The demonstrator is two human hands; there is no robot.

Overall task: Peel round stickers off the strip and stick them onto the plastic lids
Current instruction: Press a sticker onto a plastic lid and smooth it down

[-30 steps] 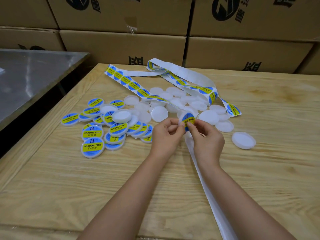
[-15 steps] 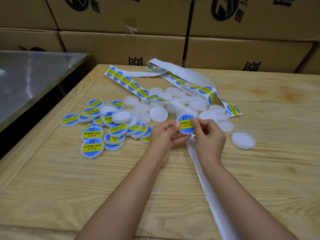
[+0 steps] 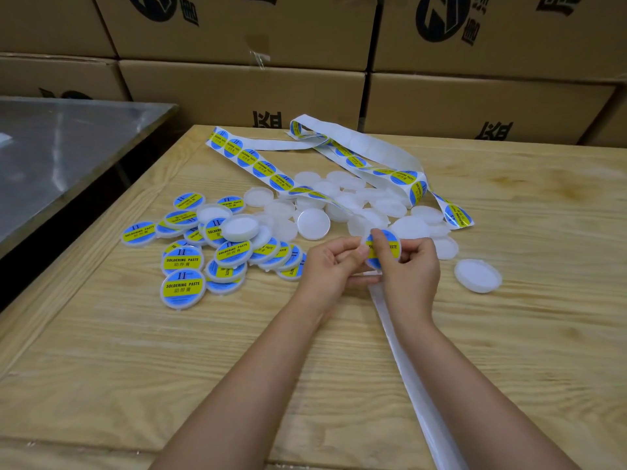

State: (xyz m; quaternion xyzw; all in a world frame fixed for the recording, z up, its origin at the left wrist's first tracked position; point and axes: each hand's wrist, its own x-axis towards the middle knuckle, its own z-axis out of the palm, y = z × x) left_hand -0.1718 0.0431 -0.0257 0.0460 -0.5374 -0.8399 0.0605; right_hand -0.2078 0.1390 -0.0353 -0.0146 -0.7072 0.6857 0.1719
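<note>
Nearest to me, the bare white backing [image 3: 417,395] of the strip ran lengthwise from the table's near edge, slanting up and left between the two forearms and passing under the hands. The wooden table [image 3: 152,368] carried everything.

Above that tail the one lid [image 3: 390,251] being worked on was held off the table, its stickered face tipped toward the person and its line of print running roughly left to right. The left hand [image 3: 334,266] had curled fingers pinching the lid's left edge. The right hand [image 3: 412,266] gripped the right edge, with its thumb laid across the sticker's face.

Left of the hands lay a heap of labelled lids [image 3: 183,286], about twenty, overlapping too much to count exactly, with two plain ones among them. One plain lid [image 3: 477,275] sat alone to the right, apart from the hands.

Just beyond the hands was a pile of plain lids [image 3: 314,222], perhaps twenty; I could not count them exactly. Over it ran the sticker strip [image 3: 256,162], its length heading away to the far left, at least six stickers in that run, then looping back to the right and ending near the pile's right edge.

Farther off, a metal table [image 3: 68,147] stood to the left, and stacked cardboard boxes [image 3: 237,89] lined the back.
</note>
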